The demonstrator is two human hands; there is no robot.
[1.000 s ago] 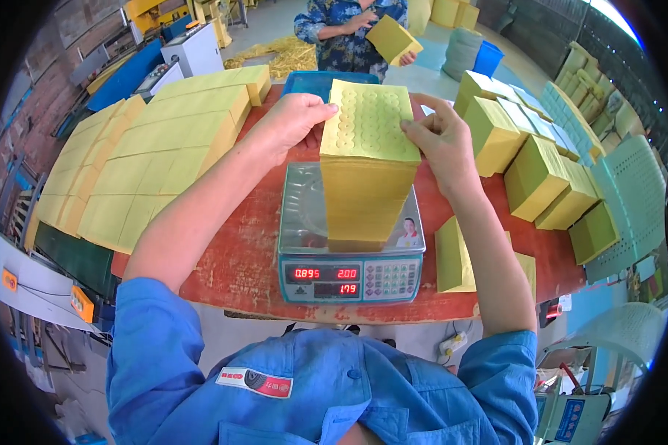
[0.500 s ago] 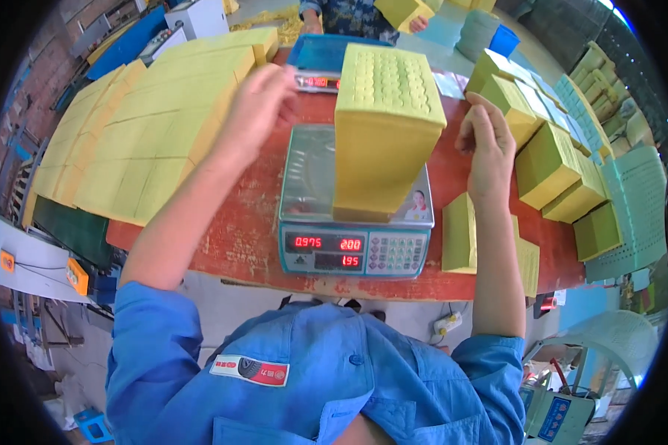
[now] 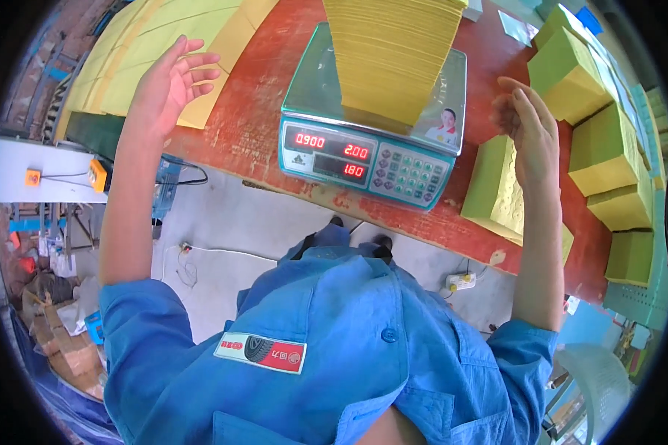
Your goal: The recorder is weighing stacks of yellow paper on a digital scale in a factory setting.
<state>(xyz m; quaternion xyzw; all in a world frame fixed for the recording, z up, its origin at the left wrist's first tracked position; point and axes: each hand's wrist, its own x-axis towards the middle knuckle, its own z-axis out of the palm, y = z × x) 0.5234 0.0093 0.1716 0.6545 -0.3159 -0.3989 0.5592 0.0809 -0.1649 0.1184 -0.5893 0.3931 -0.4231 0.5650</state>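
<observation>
Your left hand (image 3: 172,85) is raised, palm turned inward, at the left side of the table (image 3: 249,111), in front of the yellow blocks (image 3: 137,55) at that side; its fingers are spread apart and hold nothing. Your right hand (image 3: 528,122) is raised at the right of the scale (image 3: 312,81); its fingers are loosely bent, clear of the tall paper stack, and no object is visible in them. The tall paper stack (image 3: 393,63) stands upright on the pan of the scale, untouched by either hand; its upper end lies outside the view. The scale sits just behind the near edge of the table, about midway along it, with its lit red display (image 3: 330,152) and keypad (image 3: 412,174) facing you. A low yellow stack (image 3: 486,182) with round marks on one face rests between the scale and your right forearm, near the right end of the near edge. Further yellow stacks (image 3: 608,148) are lined up along the right edge of the table, with the nearest one close to the near right corner. Below the near edge, a white power strip (image 3: 461,282) lies on the floor (image 3: 223,219), to the right of your shoes (image 3: 382,243).
</observation>
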